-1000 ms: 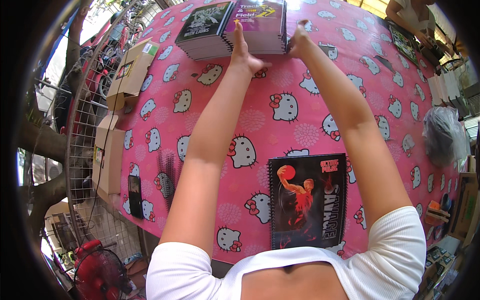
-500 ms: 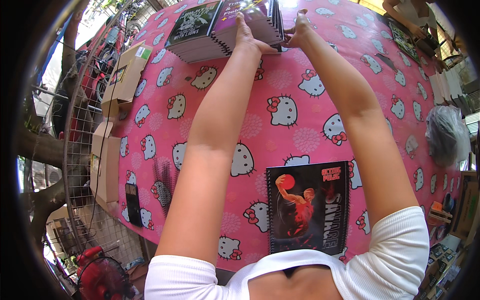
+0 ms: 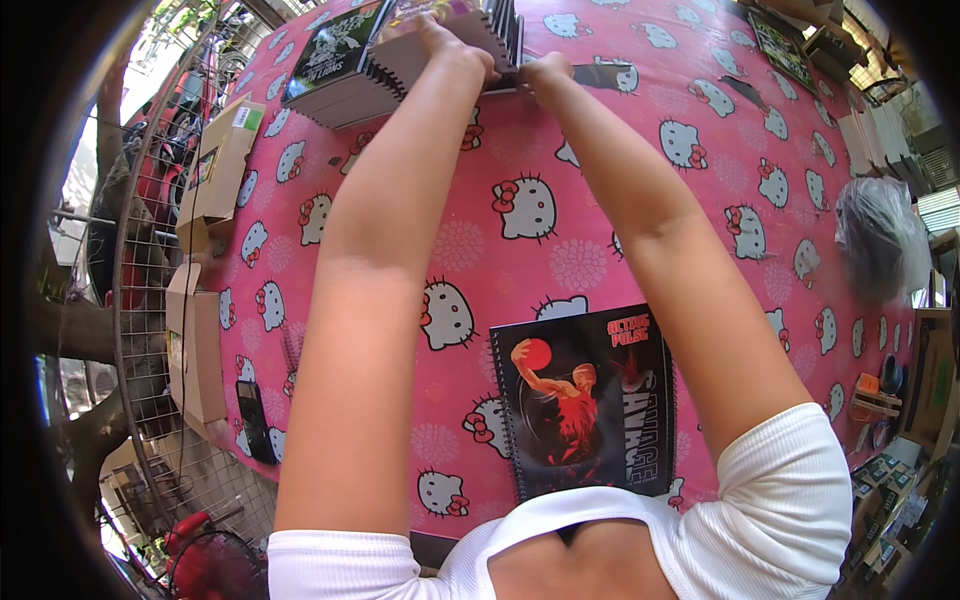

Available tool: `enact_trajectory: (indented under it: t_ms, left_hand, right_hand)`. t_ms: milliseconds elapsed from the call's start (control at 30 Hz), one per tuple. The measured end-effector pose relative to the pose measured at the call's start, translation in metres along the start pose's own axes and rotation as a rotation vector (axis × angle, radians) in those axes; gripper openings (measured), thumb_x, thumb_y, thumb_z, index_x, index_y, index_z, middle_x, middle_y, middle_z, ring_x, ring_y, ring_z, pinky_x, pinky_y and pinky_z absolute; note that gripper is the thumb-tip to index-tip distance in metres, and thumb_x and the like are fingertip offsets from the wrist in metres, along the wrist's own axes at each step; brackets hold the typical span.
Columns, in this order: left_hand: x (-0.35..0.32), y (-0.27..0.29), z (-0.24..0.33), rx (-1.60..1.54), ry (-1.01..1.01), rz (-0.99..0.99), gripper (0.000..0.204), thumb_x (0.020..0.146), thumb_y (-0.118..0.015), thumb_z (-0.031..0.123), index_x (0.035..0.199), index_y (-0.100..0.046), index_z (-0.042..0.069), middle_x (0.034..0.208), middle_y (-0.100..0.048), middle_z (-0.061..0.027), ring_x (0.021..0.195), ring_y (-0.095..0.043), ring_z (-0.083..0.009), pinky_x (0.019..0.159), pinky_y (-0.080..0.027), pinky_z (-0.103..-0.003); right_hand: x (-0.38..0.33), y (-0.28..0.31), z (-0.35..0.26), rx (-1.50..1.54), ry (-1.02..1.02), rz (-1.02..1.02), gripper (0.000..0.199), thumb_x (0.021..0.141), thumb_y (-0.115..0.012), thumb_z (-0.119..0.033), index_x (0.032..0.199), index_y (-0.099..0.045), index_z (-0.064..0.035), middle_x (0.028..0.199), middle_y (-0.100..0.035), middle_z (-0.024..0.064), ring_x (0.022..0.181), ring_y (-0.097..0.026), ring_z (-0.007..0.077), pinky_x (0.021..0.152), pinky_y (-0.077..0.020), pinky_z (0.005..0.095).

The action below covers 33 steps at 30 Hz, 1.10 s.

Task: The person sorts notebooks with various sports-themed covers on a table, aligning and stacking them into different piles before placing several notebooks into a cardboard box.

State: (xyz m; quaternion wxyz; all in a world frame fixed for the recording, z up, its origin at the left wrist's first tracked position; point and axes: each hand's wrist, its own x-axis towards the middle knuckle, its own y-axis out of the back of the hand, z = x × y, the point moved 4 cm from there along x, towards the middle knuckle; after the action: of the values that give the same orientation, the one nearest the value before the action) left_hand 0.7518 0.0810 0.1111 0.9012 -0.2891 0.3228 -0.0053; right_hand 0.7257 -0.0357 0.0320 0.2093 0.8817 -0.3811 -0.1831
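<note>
At the far edge of the table stands a thick stack of spiral notebooks [image 3: 408,52], its upper face washed out by light. My left hand [image 3: 452,55] is closed on its near side, one finger laid along the top cover. My right hand [image 3: 546,72] pinches the lower right corner of the same stack; some fingertips are hidden. Left of it, touching or nearly so, is another stack of notebooks with dark green covers [image 3: 335,50]. Close to my body, between my forearms, lies a single black spiral notebook [image 3: 585,410] with a red basketball player on its cover.
A pink cartoon-cat cloth [image 3: 580,265] covers the table. Cardboard boxes [image 3: 195,345] and a black phone [image 3: 254,420] line the left edge. On the right are a plastic-wrapped bundle [image 3: 880,240] and more notebooks [image 3: 782,50]. A dark flat piece [image 3: 603,75] lies beside my right hand.
Both hands have moved left in the picture, and the right one has slid down to the stack's lower corner. The held stack now looks tilted. A dark flat piece shows right of it.
</note>
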Motion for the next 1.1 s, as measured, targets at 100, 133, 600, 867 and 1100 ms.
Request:
enact_trajectory:
  t_ms: [100,133,600,867,1100]
  left_hand:
    - [0.02,-0.001,0.006,-0.072,-0.077,-0.057,0.069,0.076,-0.039,0.063,0.122,-0.046,0.012,0.125,-0.05,-0.0077,0.117,-0.039,-0.0274,0.099,-0.018,-0.054]
    - [0.025,-0.005,0.006,-0.111,-0.091,-0.101,0.068,0.077,-0.039,0.063,0.121,-0.047,0.012,0.123,-0.051,-0.0074,0.115,-0.04,-0.0271,0.097,-0.021,-0.054]
    - [0.029,-0.011,-0.017,-0.248,-0.03,-0.111,0.061,0.063,-0.052,0.056,0.107,-0.055,0.015,0.113,-0.056,-0.0032,0.102,-0.047,-0.022,0.09,-0.032,-0.045]
    - [0.007,-0.017,-0.02,-0.061,-0.083,-0.097,0.069,0.059,-0.05,0.062,0.112,-0.051,0.017,0.118,-0.05,-0.0021,0.11,-0.04,-0.0217,0.092,-0.024,-0.049]
    - [-0.015,0.011,-0.008,-0.146,-0.024,0.116,0.069,0.058,-0.056,0.056,0.117,-0.05,0.02,0.128,-0.042,-0.0062,0.119,-0.035,-0.0229,0.098,-0.019,-0.054]
  right_hand:
    - [-0.009,-0.011,-0.003,0.33,-0.191,-0.225,0.024,0.071,-0.069,-0.01,0.09,-0.065,0.0032,0.087,-0.066,0.016,0.08,-0.066,0.0194,0.065,-0.0548,0.0329]
    - [-0.009,-0.016,-0.004,0.397,-0.244,-0.273,0.026,0.071,-0.07,-0.009,0.093,-0.064,0.0029,0.09,-0.066,0.0152,0.08,-0.066,0.02,0.064,-0.0546,0.0329]
    - [0.008,-0.037,0.011,0.861,-0.171,-0.375,0.014,0.079,-0.055,0.002,0.092,-0.058,0.0062,0.087,-0.062,0.0155,0.072,-0.065,0.0293,0.065,-0.0589,0.0425]
    - [0.022,-0.011,0.016,0.791,-0.021,-0.321,0.013,0.073,-0.057,0.009,0.085,-0.053,0.0127,0.085,-0.061,0.0221,0.067,-0.065,0.0344,0.053,-0.0598,0.0408]
    - [0.016,0.027,0.021,0.707,-0.167,-0.422,0.01,0.072,-0.069,-0.003,0.081,-0.064,0.0002,0.077,-0.065,0.0095,0.071,-0.065,0.0177,0.063,-0.0567,0.031]
